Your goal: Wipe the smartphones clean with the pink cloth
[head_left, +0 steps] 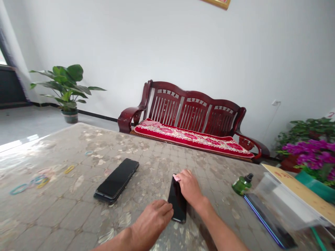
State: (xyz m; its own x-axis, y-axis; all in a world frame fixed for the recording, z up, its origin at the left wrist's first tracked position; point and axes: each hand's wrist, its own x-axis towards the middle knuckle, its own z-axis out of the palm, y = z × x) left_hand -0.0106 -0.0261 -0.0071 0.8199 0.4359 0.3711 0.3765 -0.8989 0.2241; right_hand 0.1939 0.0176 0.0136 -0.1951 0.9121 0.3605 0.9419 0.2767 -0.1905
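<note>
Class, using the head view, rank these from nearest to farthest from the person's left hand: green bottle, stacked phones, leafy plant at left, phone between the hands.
1. Phone between the hands: at the left hand's fingers.
2. Stacked phones: on the table, to its left.
3. Green bottle: right side.
4. Leafy plant: far left, beyond the table.

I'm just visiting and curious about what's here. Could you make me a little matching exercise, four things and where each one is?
Things:
1. Small pink piece
2. Green bottle
3. Stacked dark phones
4. Leafy potted plant

Places:
A. On the tabletop, left of both hands
B. On the floor, near the wall
C. At the fingers of the right hand, by the far end of a phone
D. On the tabletop, right of both hands

Right pairs: 1-C, 2-D, 3-A, 4-B
</note>
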